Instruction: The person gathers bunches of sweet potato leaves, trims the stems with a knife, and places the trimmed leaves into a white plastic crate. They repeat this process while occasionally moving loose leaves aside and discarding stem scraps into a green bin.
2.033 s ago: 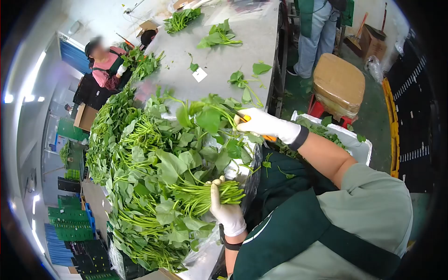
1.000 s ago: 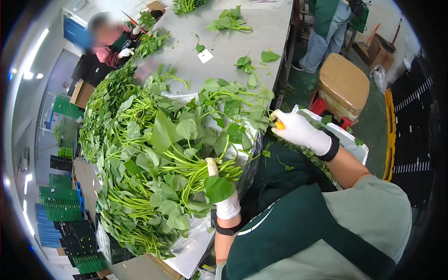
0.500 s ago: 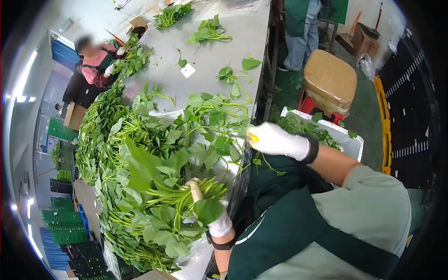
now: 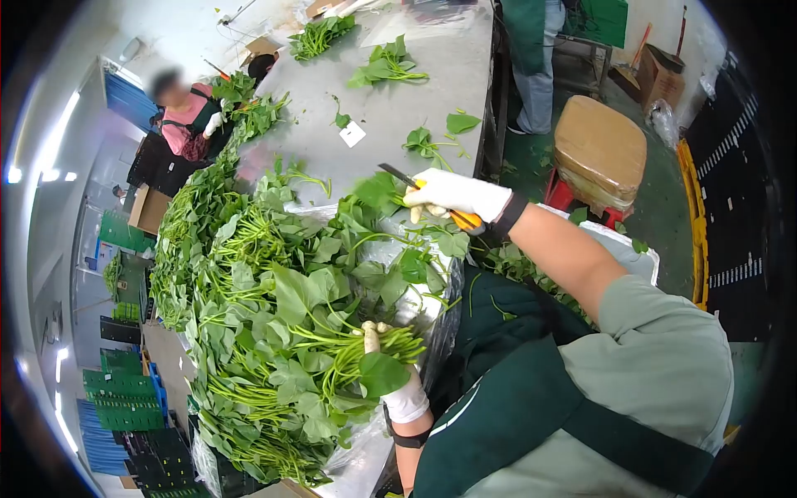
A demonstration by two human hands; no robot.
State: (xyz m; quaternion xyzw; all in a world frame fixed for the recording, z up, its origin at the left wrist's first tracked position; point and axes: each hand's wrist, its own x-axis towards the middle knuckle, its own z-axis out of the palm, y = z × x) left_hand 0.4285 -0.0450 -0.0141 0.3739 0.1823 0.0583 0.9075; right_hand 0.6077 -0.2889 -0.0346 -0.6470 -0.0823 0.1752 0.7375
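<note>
My gloved left hand (image 4: 402,397) is closed around the stems of a thick bunch of leafy greens (image 4: 332,340), just above the pile. A broad leaf covers part of the palm. My gloved right hand (image 4: 465,194) grips a utility knife (image 4: 467,221) with a yellow-orange handle. Its dark blade points up and away to the left over the table. A blurred green leaf (image 4: 378,192) overlaps the fingertips of this hand. Beneath it, loose stems and leaves (image 4: 415,264) lie along the table edge on clear plastic.
A large heap of greens (image 4: 241,332) covers the metal table's (image 4: 324,108) left side. Small bunches (image 4: 390,64) lie farther up. A white bin (image 4: 643,249) with leaves stands right of the table, near a taped brown seat (image 4: 599,145). Another person (image 4: 187,124) handles greens across the table.
My right hand has moved up and left from the table edge, over the loose leaves, and the knife blade now shows. My left hand still grips the bunch. The view has shifted slightly.
</note>
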